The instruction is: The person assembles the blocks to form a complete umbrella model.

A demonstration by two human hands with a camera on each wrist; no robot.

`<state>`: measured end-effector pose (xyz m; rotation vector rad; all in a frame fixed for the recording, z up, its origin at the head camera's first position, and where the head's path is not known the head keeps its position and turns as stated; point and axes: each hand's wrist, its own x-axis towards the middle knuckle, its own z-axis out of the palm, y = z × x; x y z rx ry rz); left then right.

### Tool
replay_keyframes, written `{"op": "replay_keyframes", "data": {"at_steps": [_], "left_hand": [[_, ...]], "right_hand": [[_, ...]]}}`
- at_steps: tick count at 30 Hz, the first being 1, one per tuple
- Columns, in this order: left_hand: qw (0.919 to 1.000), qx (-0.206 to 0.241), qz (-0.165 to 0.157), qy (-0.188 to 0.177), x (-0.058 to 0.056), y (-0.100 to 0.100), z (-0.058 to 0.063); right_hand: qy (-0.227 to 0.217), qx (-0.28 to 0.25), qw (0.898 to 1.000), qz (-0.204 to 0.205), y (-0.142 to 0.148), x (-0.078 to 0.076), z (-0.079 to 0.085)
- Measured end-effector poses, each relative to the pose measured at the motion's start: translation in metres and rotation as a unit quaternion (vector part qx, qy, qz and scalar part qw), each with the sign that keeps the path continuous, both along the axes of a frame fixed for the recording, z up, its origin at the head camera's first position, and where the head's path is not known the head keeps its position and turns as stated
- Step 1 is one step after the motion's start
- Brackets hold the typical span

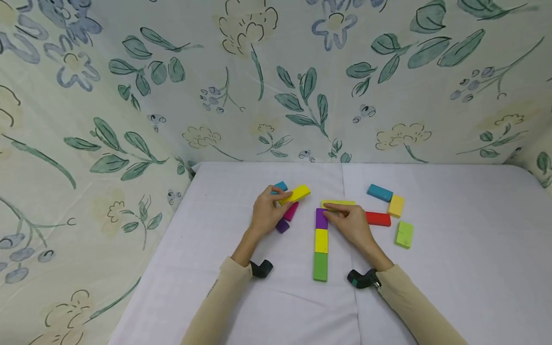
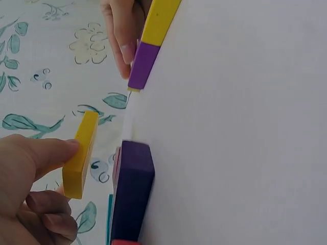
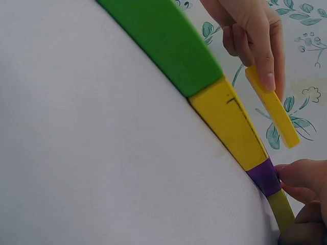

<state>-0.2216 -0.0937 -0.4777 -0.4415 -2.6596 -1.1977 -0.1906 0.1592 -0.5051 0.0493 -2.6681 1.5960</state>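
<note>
In the head view, my left hand (image 1: 266,211) pinches a yellow block (image 1: 300,193) between thumb and fingers. The left wrist view shows that block (image 2: 80,158) raised and tilted in the grip. A blue block (image 1: 281,186), a magenta block (image 1: 292,211) and a dark purple block (image 1: 282,226) lie under and around that hand. My right hand (image 1: 351,224) is at the far end of a row, its fingers over a long yellow-green block (image 1: 340,202) lying crosswise. Its thumb tip touches the side of the purple block (image 3: 264,177). Toward me follow a yellow block (image 1: 321,240) and a green block (image 1: 320,266).
Right of my right hand lie a red block (image 1: 378,219), a blue block (image 1: 379,192), an orange-yellow block (image 1: 396,206) and a lime block (image 1: 404,235). A white cloth covers the table (image 1: 465,249). A flowered curtain (image 1: 254,110) hangs behind its far edge.
</note>
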Motion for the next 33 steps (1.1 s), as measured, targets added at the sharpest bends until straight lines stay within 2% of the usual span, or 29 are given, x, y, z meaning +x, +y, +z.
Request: {"op": "replay_keyframes", "data": {"at_steps": [5, 12, 18, 33], "left_hand": [[0.9999, 0.0, -0.012, -0.011, 0.009, 0.018, 0.005], [0.9993, 0.002, 0.002, -0.037, 0.017, 0.031, 0.002], [0.999, -0.004, -0.001, -0.045, 0.018, 0.033, -0.002], [0.9978, -0.024, 0.037, -0.05, 0.019, 0.032, -0.004]], "right_hand": [[0.005, 0.003, 1.0, 0.004, 0.0, 0.0, 0.0], [0.0, 0.005, 1.0, 0.001, 0.0, 0.0, 0.001], [0.002, 0.006, 1.0, -0.001, 0.0, -0.001, 0.0], [-0.003, 0.011, 1.0, 0.0, 0.0, -0.001, -0.001]]}}
